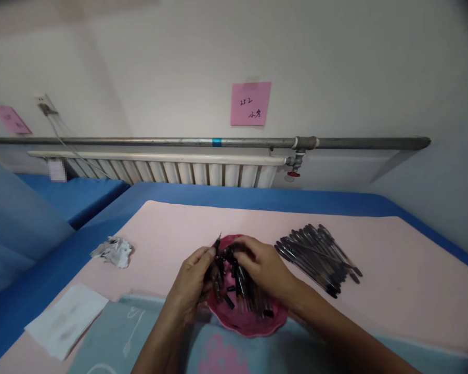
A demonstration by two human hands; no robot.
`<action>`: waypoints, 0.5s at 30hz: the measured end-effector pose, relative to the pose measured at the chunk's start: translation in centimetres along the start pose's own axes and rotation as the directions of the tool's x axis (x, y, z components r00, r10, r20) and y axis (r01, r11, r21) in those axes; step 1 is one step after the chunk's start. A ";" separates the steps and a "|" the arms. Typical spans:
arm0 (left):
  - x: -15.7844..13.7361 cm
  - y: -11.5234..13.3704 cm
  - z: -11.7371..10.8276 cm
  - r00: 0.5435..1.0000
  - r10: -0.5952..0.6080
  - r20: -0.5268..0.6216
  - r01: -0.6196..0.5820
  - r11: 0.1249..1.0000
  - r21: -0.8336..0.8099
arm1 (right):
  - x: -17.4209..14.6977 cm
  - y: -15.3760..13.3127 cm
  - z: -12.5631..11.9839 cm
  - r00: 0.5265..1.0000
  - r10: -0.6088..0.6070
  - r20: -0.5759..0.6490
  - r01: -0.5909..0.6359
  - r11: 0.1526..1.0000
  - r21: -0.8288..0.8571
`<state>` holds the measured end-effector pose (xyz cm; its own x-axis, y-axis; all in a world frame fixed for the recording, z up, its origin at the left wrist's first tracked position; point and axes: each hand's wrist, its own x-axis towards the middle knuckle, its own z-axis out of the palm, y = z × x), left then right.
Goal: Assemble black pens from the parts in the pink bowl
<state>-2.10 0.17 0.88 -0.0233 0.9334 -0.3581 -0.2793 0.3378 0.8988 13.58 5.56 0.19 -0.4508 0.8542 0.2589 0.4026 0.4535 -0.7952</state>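
Between thumb and fingers, my left hand is closed on a black pen, its thin tip pointing up. The hand is at the left rim of a pink-red bowl with a wavy edge. Inside the bowl lie clear-barrelled pens and small black pen caps. My right hand reaches over the bowl's right side, fingers curled down among dark pieces. What its fingertips grip is hidden. To the right, a pile of capped black pens lies on the pink mat.
A crumpled, stained tissue and a folded white cloth or paper with dark smudges lie at left. The pink mat covers a blue table. A blue-grey cloth lies near me. Behind are a radiator and pipe.
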 end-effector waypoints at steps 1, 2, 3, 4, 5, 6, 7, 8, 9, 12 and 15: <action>-0.1 0.0 0.2 1.000 -0.012 0.022 0.012 1.000 0.010 | 0.2 -0.2 -0.3 0.996 0.059 -0.062 -0.049 0.987 0.153; -0.2 0.0 0.5 0.999 -0.023 0.043 0.023 1.000 0.019 | 0.3 -0.3 -0.5 0.986 0.128 -0.104 -0.091 0.950 0.298; -0.3 -0.1 0.7 0.998 -0.032 0.058 0.030 0.999 0.027 | 0.4 -0.5 -0.5 0.972 0.197 -0.125 -0.126 0.894 0.430; -0.4 -0.1 0.9 0.997 -0.036 0.070 0.033 0.999 0.032 | 0.5 -0.6 -0.5 0.958 0.257 -0.127 -0.150 0.827 0.542; -0.4 -0.2 1.1 0.996 -0.036 0.079 0.033 0.999 0.034 | 0.6 -0.7 -0.5 0.944 0.307 -0.121 -0.166 0.759 0.630; -0.4 -0.3 1.2 0.996 -0.034 0.083 0.031 0.999 0.035 | 0.6 -0.7 -0.4 0.934 0.340 -0.111 -0.173 0.700 0.693; -0.4 -0.4 1.2 0.996 -0.032 0.085 0.030 0.999 0.036 | 0.7 -0.7 -0.3 0.928 0.359 -0.100 -0.175 0.658 0.732; -0.4 -0.5 1.2 0.996 -0.032 0.085 0.029 0.999 0.037 | 0.7 -0.7 -0.2 0.927 0.365 -0.089 -0.177 0.634 0.753; -0.4 -0.6 1.2 0.996 -0.033 0.087 0.029 0.999 0.039 | 0.6 -0.8 -0.1 0.928 0.365 -0.078 -0.182 0.625 0.759; -0.4 -0.7 1.1 0.994 -0.036 0.100 0.031 0.999 0.043 | 0.5 -0.8 0.0 0.933 0.357 -0.044 -0.209 0.638 0.741; -0.5 -0.6 1.2 0.993 -0.040 0.110 0.034 0.998 0.051 | 0.4 -0.9 -0.1 0.937 0.349 0.007 -0.246 0.648 0.721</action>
<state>-0.79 -0.33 0.77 0.0931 0.9269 -0.3635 -0.2302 0.3753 0.8979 13.13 5.56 1.03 -0.2874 0.9570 -0.0383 -0.2020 -0.0996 -0.9743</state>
